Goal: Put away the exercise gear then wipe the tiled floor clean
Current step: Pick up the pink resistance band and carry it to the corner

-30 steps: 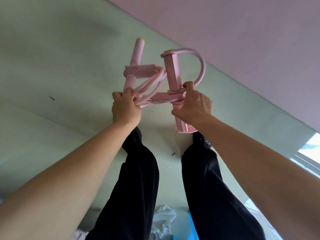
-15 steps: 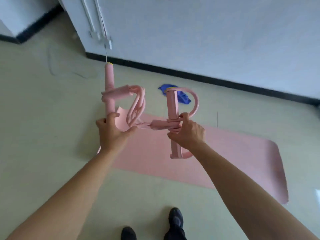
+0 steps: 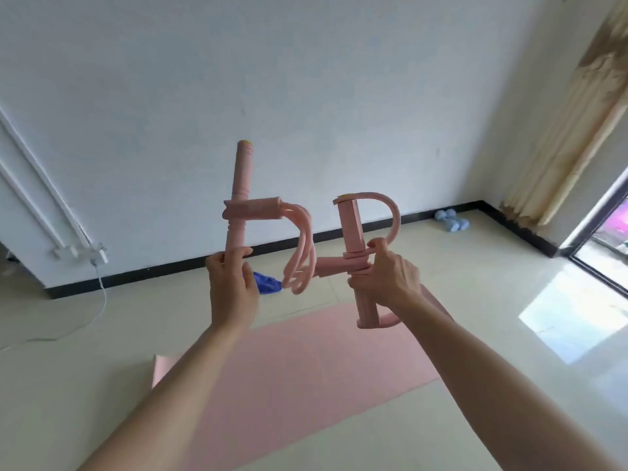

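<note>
Pink foam-and-elastic-tube pedal puller (image 3: 240, 185) was held aloft above the pink rectangular foam exercise mat (image 3: 306, 362), both bars upright, left hand (image 3: 231, 287) clenched round the handle bar's lower end, right hand (image 3: 384, 277) round the footbar's middle, tubes slack between.

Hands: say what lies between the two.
In the head view, the puller's looped tubes hang between the left hand and right hand; a blue cloth lies behind.

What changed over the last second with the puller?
The view swung up from the legs to floor and wall, bringing mat, blue cloth and dumbbells into sight. Unchanged: left hand and right hand both grip the puller.
</note>
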Available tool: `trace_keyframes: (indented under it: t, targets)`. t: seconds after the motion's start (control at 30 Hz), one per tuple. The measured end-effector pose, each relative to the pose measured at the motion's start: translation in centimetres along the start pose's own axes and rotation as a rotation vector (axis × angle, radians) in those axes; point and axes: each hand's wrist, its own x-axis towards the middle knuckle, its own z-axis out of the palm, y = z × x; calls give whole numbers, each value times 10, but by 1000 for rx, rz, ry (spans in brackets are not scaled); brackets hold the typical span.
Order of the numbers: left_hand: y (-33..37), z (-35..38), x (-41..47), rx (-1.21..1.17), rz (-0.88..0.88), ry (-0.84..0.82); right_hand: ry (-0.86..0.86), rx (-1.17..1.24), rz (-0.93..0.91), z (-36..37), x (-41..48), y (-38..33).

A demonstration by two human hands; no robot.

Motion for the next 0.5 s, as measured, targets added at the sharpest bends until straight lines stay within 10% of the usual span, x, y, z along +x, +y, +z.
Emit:
trace_keyframes:
  t: [0.5]
  targets:
    - [264,250,-63,-149,67,-276,264,25,346,-141,-21,344]
